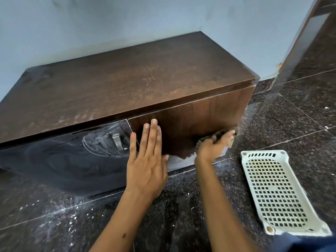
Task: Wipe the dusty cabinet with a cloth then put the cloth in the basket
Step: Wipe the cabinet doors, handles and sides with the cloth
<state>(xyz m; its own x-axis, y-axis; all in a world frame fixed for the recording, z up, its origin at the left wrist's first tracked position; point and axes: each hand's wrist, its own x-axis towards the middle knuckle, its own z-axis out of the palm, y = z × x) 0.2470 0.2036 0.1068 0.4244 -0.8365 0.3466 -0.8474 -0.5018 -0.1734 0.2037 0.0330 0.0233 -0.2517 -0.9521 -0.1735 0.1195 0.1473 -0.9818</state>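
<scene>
A low dark-brown wooden cabinet [127, 79] stands against the pale wall, its top streaked with dust. My left hand [147, 160] presses flat with straight fingers on the front, at the seam between the two doors. My right hand [211, 145] grips a dark cloth [221, 133] against the lower right of the right door, where white dust still shows at the bottom edge. The cloth is mostly hidden by my fingers and blurred. A white perforated plastic basket [283, 228] lies on the floor to the right of my right arm.
The left door [54, 160] is black with dusty swirl marks and a metal handle [118, 141]. Dark speckled granite floor [291, 115] carries white dust and crumbs in front of the cabinet. A wall corner with a wooden frame [298, 46] rises at the right.
</scene>
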